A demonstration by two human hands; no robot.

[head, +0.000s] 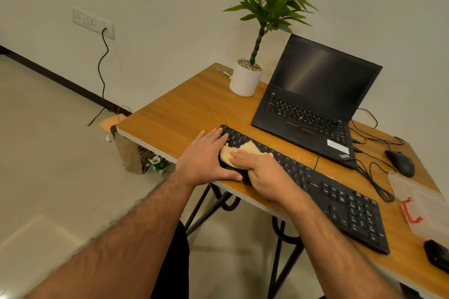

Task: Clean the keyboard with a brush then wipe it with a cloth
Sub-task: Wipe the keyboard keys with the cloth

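Note:
A long black keyboard (pixel 335 192) lies diagonally on the wooden desk (pixel 184 109). A beige cloth (pixel 247 149) is spread over the keyboard's left end. My right hand (pixel 264 172) lies on the cloth with straight fingers and presses it onto the keys. My left hand (pixel 206 155) rests flat on the keyboard's left end, fingers extended, thumb along the keyboard's near edge. No brush can be made out for sure.
An open black laptop (pixel 315 102) stands behind the keyboard, a potted plant (pixel 246 80) to its left. A black mouse (pixel 401 162) with tangled cables, a clear plastic box (pixel 420 204) and a dark object (pixel 437 257) sit at the right. The desk's near edge is close.

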